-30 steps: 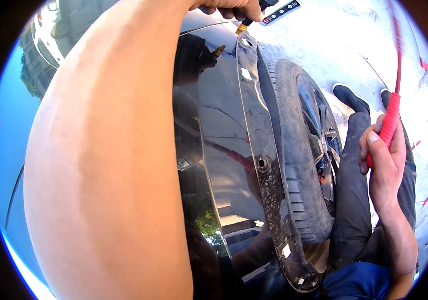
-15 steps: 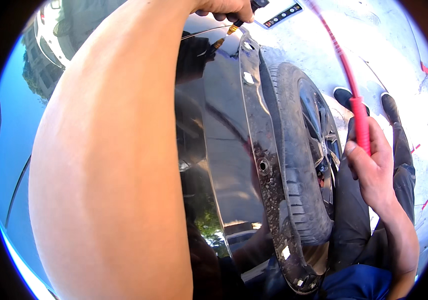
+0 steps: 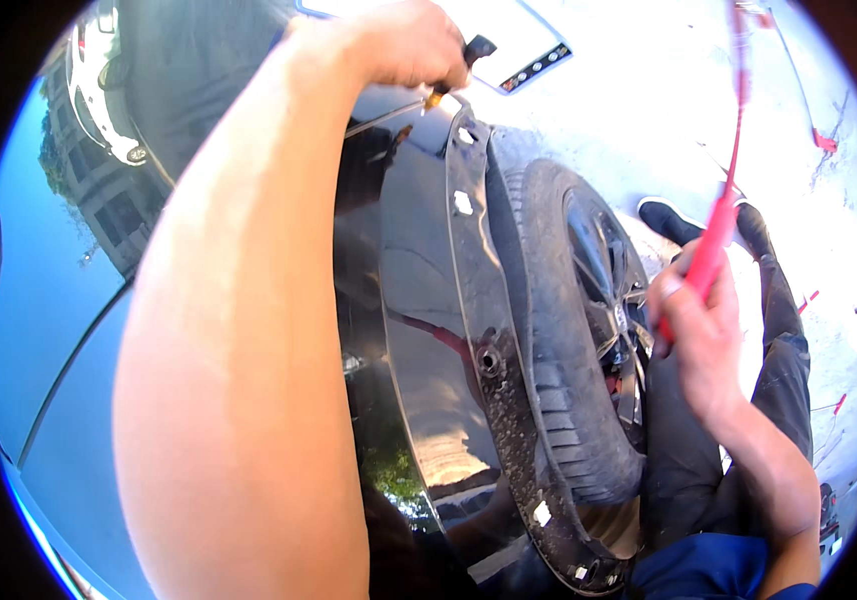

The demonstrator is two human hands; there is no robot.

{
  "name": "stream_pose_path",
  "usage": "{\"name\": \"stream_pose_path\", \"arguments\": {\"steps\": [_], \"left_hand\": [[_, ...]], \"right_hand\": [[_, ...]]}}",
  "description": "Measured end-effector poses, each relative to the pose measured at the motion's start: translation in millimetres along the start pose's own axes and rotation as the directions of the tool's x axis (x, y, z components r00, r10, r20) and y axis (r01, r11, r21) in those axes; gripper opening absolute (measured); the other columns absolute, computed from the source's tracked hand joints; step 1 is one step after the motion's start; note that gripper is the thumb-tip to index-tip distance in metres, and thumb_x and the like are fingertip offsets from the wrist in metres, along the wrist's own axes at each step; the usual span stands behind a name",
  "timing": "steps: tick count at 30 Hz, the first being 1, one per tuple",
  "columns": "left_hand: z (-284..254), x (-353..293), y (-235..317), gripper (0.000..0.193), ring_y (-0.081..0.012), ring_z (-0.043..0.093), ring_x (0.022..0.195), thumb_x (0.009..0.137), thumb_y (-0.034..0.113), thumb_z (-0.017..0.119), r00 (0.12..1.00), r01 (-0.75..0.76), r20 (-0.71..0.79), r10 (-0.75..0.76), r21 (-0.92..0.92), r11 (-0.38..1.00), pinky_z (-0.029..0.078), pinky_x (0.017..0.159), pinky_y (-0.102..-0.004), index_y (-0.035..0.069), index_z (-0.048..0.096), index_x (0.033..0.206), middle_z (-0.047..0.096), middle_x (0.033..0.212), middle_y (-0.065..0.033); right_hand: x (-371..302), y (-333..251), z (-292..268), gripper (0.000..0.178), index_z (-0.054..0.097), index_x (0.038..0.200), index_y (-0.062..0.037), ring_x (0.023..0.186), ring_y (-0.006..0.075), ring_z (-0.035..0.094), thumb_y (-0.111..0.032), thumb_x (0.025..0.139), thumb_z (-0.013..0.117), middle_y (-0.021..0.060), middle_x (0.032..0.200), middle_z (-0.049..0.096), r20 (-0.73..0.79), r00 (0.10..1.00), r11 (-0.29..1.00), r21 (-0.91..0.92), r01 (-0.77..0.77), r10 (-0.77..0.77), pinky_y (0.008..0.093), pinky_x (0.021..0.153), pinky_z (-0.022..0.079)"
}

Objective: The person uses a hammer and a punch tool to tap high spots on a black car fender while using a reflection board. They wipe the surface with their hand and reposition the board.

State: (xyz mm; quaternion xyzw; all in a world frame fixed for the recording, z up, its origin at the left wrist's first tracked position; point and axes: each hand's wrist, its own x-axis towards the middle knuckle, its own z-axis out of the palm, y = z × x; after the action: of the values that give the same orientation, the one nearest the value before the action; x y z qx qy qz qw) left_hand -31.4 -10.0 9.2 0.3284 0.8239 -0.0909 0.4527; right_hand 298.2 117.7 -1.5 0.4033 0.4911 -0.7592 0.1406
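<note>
Rod [image 3: 735,140] with red handle [image 3: 714,240] leans in right hand [image 3: 697,315], closed round the handle, near dark trouser legs [image 3: 684,440]. Left hand [image 3: 414,45] grips black-and-brass tool [image 3: 479,48] at upper end of glossy black panel [image 3: 424,390]; tip contact cannot be told. Tire [image 3: 549,320] sits beside panel edge [image 3: 484,270].

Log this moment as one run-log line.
left grip: amber-tipped dark tool, near far end of black car panel | right grip: red-handled rod | beside panel: tire
</note>
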Motion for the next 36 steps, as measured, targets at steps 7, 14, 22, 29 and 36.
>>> {"name": "stream_pose_path", "arguments": {"steps": [7,14,22,29,36], "left_hand": [[-3,3,9,0.03,-0.022,0.064,0.081,0.086,0.023,0.076,0.994,0.092,0.063,-0.088,-0.073,0.993,0.05,0.077,-0.0365,-0.003,0.075,0.101,0.072,0.084,-0.0129],[1,-3,21,0.026,-0.0278,0.066,0.08,0.079,0.02,0.075,0.983,0.177,0.088,-0.16,-0.24,0.954,0.051,0.075,-0.0406,0.0,0.076,0.095,0.072,0.084,-0.018],[49,1,64,0.043,-0.0397,0.07,0.094,0.086,0.034,0.067,0.992,-0.015,0.114,0.055,-0.325,0.945,0.054,0.085,-0.0454,-0.006,0.072,0.1,0.072,0.097,-0.0277],[111,-17,155,0.038,-0.0328,0.072,0.105,0.084,0.03,0.064,0.96,0.073,0.277,0.042,-0.393,0.917,0.055,0.092,-0.0458,0.007,0.077,0.111,0.074,0.115,-0.0165],[77,-88,180,0.031,-0.0329,0.071,0.105,0.083,0.021,0.06,0.983,0.13,0.171,-0.062,-0.424,0.896,0.055,0.09,-0.0467,0.005,0.078,0.102,0.075,0.11,-0.0178]], "right_hand": [[5,8,-10,0.024,0.05,0.116,-0.004,0.071,0.015,0.054,-0.009,0.095,0.059,0.0048,0.083,0.051,0.047,0.999,0.998,-0.053,-0.024,0.026,0.0323,0.066,0.047],[11,8,-29,0.021,0.048,0.112,-0.0046,0.068,0.0143,0.054,-0.011,0.095,0.058,0.0038,0.077,0.05,0.139,0.99,0.959,-0.277,0.054,-0.015,0.0362,0.063,0.047],[-2,-9,-70,0.016,0.052,0.108,-0.0053,0.053,0.0103,0.05,-0.018,0.101,0.059,0.0032,0.07,0.054,0.083,0.977,0.977,-0.1,-0.188,0.196,0.0268,0.048,0.043],[-26,61,-144,0.021,0.048,0.097,-0.0078,0.047,0.0189,0.054,-0.026,0.102,0.056,0.0073,0.07,0.058,0.033,0.833,0.833,-0.068,-0.549,0.552,0.0329,0.045,0.045],[-60,94,-254,0.008,0.052,0.096,-0.0059,0.057,0.0223,0.058,-0.013,0.095,0.056,0.0085,0.076,0.058,-0.044,0.8,0.792,-0.12,-0.598,0.598,0.0395,0.052,0.05]]}}
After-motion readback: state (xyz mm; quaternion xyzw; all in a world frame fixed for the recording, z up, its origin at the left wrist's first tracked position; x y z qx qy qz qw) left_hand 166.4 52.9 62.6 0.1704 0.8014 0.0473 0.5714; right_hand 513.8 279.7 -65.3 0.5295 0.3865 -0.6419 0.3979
